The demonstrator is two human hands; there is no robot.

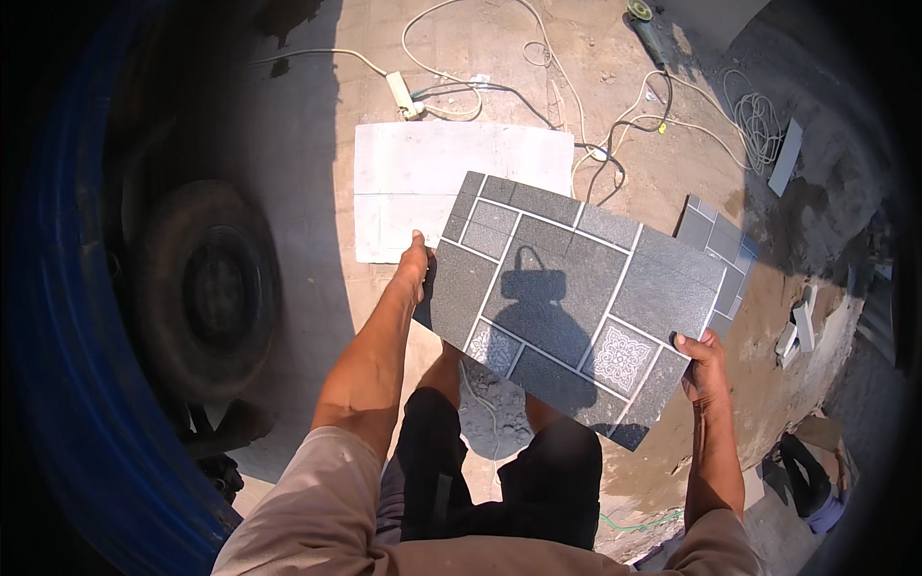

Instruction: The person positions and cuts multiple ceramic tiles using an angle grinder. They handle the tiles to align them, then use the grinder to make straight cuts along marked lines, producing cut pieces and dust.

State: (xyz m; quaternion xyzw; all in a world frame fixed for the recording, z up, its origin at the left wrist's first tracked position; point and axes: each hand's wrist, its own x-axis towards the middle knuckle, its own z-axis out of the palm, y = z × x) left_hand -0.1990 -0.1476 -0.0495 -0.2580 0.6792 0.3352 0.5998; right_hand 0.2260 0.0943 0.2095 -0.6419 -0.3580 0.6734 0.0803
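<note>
I hold a large grey patterned tile (552,259) tilted in front of my body, with white grid lines, two ornamental squares and my shadow on it. My left hand (415,264) grips its left edge, and my right hand (704,363) is closed on the right edge, thumb on top. Behind the held tile a white rectangular board (413,163) lies on the ground, partly hidden by it. A second grey gridded tile (715,235) rests on the ground to the right, partly behind the one in my hands.
A blue vehicle (77,317) with a black wheel (211,288) stands at the left. Cords and a white power strip (400,94) lie ahead, with an angle grinder (645,34) at the top, a coiled cable (759,125), offcuts (805,326) at the right and dark items (807,475) lower right.
</note>
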